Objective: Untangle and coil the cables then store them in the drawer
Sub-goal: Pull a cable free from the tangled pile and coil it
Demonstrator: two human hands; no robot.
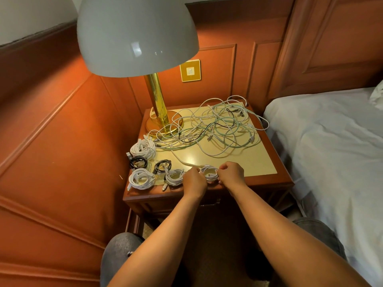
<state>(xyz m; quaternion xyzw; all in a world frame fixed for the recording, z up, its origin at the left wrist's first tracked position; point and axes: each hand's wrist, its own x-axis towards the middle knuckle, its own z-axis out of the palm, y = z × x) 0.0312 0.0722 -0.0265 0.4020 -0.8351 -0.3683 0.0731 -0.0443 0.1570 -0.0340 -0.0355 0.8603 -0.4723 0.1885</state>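
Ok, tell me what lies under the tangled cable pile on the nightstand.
Under the tangled cable pile shows the nightstand's pale yellow top, visible through the loops. At its left edge, strands cross the brass lamp base. No coiled bundles show beneath; small items under dense strands cannot be ruled out.

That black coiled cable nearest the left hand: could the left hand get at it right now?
Probably not at once. The left hand is busy pinching the white coil together with the right hand. Once it lets go, the black coiled cable lies close by, with nothing covering it.

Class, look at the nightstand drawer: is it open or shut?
Shut. The drawer front sits flush under the nightstand top; coiled cables lie on top.
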